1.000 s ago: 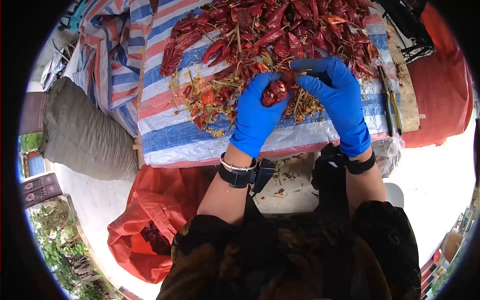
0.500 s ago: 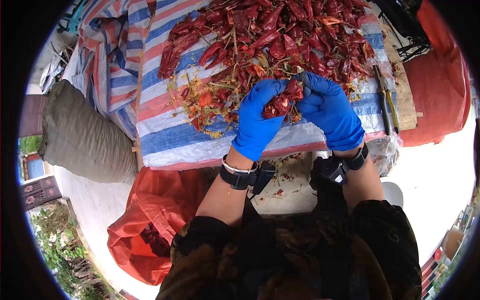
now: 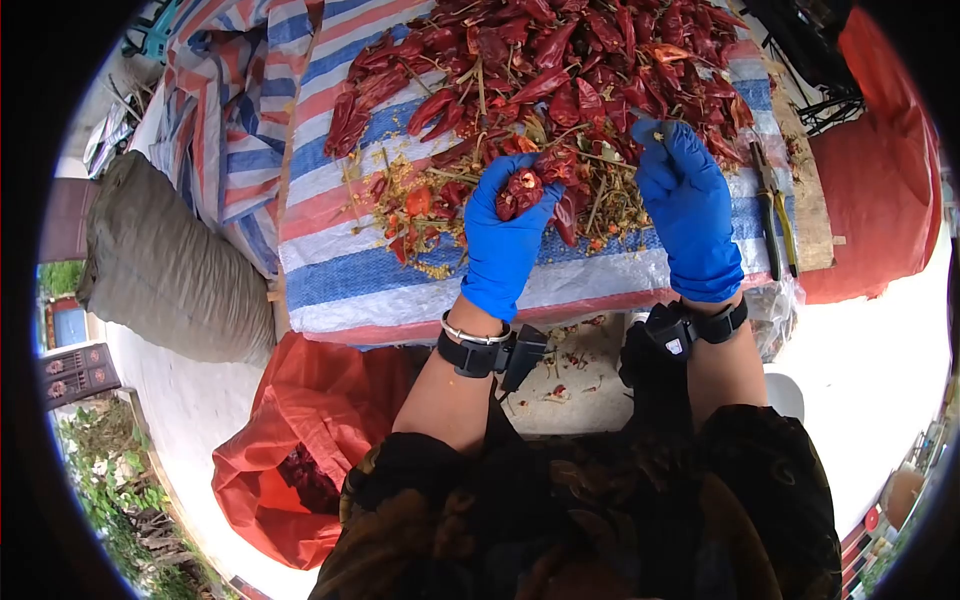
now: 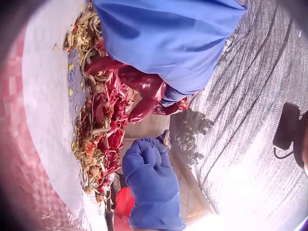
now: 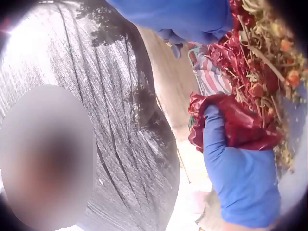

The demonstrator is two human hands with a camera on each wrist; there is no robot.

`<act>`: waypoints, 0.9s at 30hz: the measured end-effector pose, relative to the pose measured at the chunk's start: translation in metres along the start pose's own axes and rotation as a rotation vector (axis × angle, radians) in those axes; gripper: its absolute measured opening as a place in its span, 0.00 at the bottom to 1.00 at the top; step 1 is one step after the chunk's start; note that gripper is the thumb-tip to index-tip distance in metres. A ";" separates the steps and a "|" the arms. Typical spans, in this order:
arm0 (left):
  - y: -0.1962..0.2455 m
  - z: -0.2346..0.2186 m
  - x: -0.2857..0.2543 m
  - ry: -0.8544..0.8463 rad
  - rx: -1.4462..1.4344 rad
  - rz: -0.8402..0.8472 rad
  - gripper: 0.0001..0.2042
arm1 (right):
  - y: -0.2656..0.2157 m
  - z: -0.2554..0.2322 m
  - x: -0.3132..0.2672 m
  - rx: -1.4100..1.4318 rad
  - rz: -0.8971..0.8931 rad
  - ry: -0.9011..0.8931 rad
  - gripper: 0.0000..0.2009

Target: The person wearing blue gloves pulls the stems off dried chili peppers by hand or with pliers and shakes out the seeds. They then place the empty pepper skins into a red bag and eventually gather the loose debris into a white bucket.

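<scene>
Dried red peppers (image 3: 519,194) are gripped in my blue-gloved left hand (image 3: 505,240), above the near side of the pile. In the right wrist view the left thumb lies along the wrinkled skin of a large pepper (image 5: 245,125). To the right, and apart from these peppers, is my blue-gloved right hand (image 3: 688,215). Its fingers are curled, and a small pale pepper stem (image 3: 658,136) shows at the fingertips. The left wrist view has the right hand's curled fingers facing the camera, with the fingertips dark.
A heap of dried peppers (image 3: 560,50) covers the back of a striped sheet (image 3: 340,275). Loose stems and yellow seeds (image 3: 400,180) lie nearer. Pliers (image 3: 772,210) rest at the right edge. An open red sack (image 3: 290,430) stands below left, a stuffed grey-green sack (image 3: 180,265) beyond it.
My right hand went from open fingers beside the peppers to pinching at their top, then drew away to the right. The left hand kept its grip and shifted slightly left.
</scene>
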State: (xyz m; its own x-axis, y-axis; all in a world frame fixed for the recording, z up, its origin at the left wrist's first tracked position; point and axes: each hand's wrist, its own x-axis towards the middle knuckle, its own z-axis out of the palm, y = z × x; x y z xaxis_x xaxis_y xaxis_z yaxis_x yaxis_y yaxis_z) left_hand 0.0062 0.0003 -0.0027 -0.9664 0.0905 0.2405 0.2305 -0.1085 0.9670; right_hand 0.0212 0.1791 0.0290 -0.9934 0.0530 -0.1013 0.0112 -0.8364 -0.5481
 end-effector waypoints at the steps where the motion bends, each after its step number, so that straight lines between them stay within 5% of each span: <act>1: 0.005 -0.002 0.003 0.059 -0.146 -0.124 0.16 | -0.004 0.001 -0.001 -0.393 -0.094 0.010 0.11; 2: 0.007 -0.004 0.005 0.118 -0.293 -0.249 0.17 | -0.008 0.004 -0.002 -0.787 -0.187 0.021 0.10; 3: 0.005 -0.007 0.009 0.135 -0.300 -0.161 0.16 | -0.012 0.017 -0.007 -1.062 -0.141 -0.037 0.10; 8: -0.002 -0.025 0.019 0.258 -0.561 -0.318 0.12 | -0.011 0.011 -0.002 -1.488 -0.276 -0.067 0.17; 10: -0.004 -0.030 0.021 0.298 -0.573 -0.306 0.12 | -0.006 0.000 0.006 -1.676 -0.527 -0.114 0.17; 17: -0.008 -0.027 0.022 0.322 -0.368 -0.211 0.13 | 0.003 -0.013 0.008 -1.932 -0.516 -0.315 0.15; 20: -0.010 -0.028 0.025 0.332 -0.358 -0.173 0.13 | -0.002 -0.005 0.011 -1.958 -0.335 -0.351 0.14; 22: -0.007 -0.028 0.027 0.377 -0.497 -0.254 0.13 | 0.000 0.000 0.016 -1.863 -0.586 -0.200 0.16; 25: -0.009 -0.026 0.028 0.376 -0.587 -0.254 0.12 | 0.006 0.001 0.025 -1.902 -0.754 -0.202 0.19; 27: -0.013 -0.026 0.026 0.358 -0.459 -0.204 0.13 | 0.010 -0.008 0.032 -1.936 -0.698 -0.203 0.20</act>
State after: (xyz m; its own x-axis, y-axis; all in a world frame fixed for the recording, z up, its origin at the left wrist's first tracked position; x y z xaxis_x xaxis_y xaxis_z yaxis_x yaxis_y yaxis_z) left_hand -0.0248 -0.0214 -0.0109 -0.9824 -0.1749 -0.0652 0.0417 -0.5462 0.8366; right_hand -0.0093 0.1767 0.0132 -0.8770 -0.1234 0.4644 -0.3465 0.8320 -0.4333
